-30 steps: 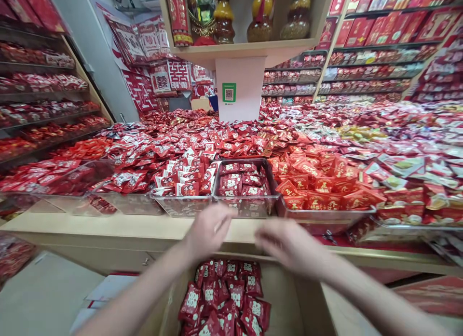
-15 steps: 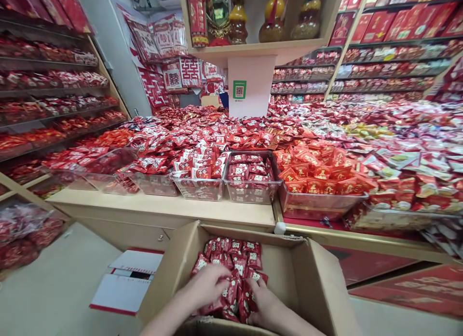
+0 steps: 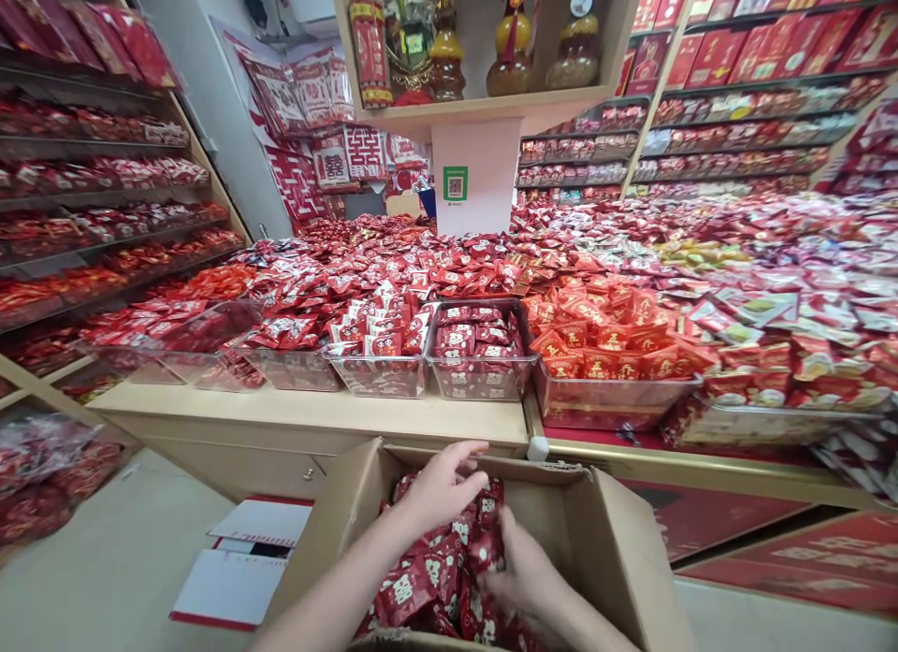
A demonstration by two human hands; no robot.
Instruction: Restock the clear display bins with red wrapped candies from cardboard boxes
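An open cardboard box (image 3: pixel 568 526) stands in front of me, with small red printed packets (image 3: pixel 411 586) piled in its left and middle part. My left hand (image 3: pixel 445 488) hovers over the far side of the pile, fingers stretched out and apart, with nothing in it. At the pile's right edge is my right hand (image 3: pixel 523 568), slightly blurred, its fingers spread beside the packets. Whether its fingertips touch them I cannot tell. The left forearm covers some of the packets.
Beyond the box, a counter (image 3: pixel 295 415) bears clear bins, among them one of dark red packets (image 3: pixel 481 376) and one of orange-red packets (image 3: pixel 610 399). A white and red carton (image 3: pixel 231 572) lies at the left. Stocked shelves (image 3: pixel 91 189) line the left side.
My left hand has risen from the packets and moved up and right, its fingers opening out. My right hand has shifted slightly right and up. The view has moved a little.
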